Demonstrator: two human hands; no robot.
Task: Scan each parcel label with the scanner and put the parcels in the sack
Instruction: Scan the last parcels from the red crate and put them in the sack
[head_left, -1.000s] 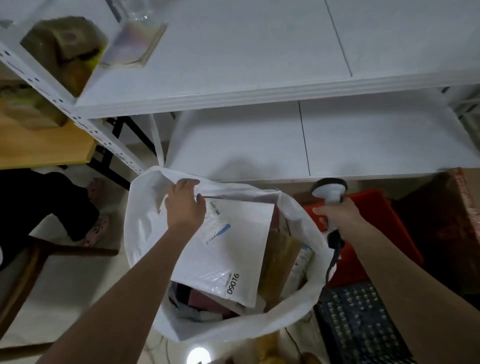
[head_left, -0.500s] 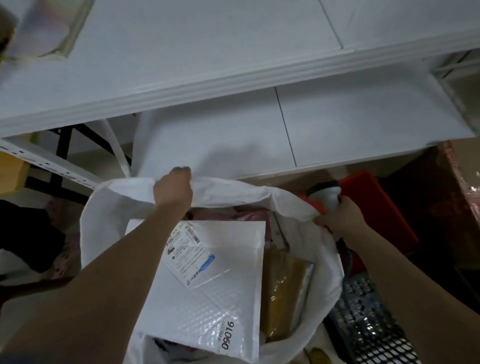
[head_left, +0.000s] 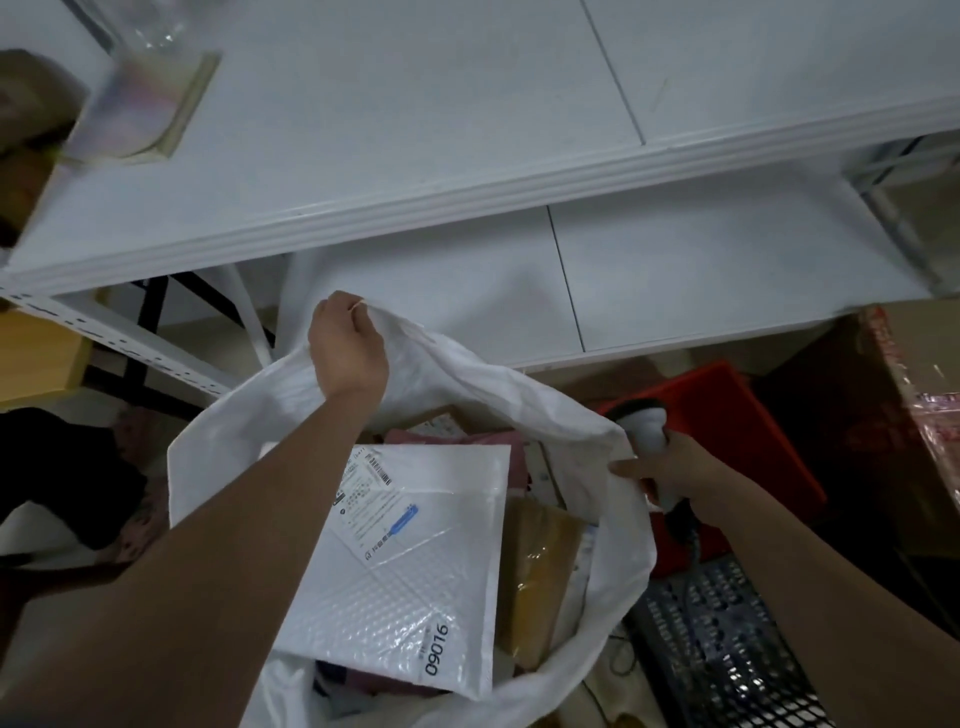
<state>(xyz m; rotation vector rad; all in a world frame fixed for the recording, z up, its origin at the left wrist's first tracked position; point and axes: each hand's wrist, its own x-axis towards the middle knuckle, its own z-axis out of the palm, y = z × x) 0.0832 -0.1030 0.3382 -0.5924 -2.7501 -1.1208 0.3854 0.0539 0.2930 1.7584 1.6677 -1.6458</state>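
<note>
lying flat on top inside the open white sack (head_left: 597, 447), the white bubble mailer (head_left: 415, 561) shows its label face up, with a brown parcel (head_left: 540, 566) just to its right. the left hand (head_left: 349, 349) pinches the sack's far rim and lifts it. the right hand (head_left: 675, 475) grips the scanner (head_left: 648, 434) and pinches the sack's right rim. white shelves (head_left: 467, 171) stand beyond; a red crate (head_left: 753, 436) sits right.

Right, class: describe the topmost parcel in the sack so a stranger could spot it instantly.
Find the big white sack. On top of its contents lies a white bubble mailer, beside a brown parcel. Only it carries a shipping label and the number 09016.
</note>
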